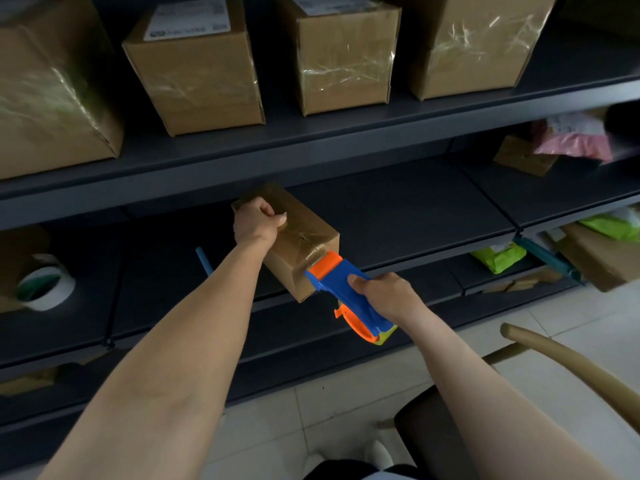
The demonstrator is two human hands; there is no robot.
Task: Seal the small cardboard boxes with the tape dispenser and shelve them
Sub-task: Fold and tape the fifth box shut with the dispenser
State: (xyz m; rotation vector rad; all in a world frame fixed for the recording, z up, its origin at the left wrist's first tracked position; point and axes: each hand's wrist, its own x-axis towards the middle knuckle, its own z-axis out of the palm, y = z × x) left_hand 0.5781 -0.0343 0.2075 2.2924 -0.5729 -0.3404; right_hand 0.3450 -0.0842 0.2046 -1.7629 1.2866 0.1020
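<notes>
Small cardboard box (298, 233): at the front edge of the middle shelf (398, 209), my left hand (258, 221) gripping its far top. Tape dispenser (346, 289), blue and orange: clamped in my right hand (384, 294), its orange head against the box's near top edge

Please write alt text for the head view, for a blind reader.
A person's left hand grips a small cardboard box at a dark shelf while the right hand holds a blue-and-orange tape dispenser against its near end. Larger taped boxes stand above.
</notes>
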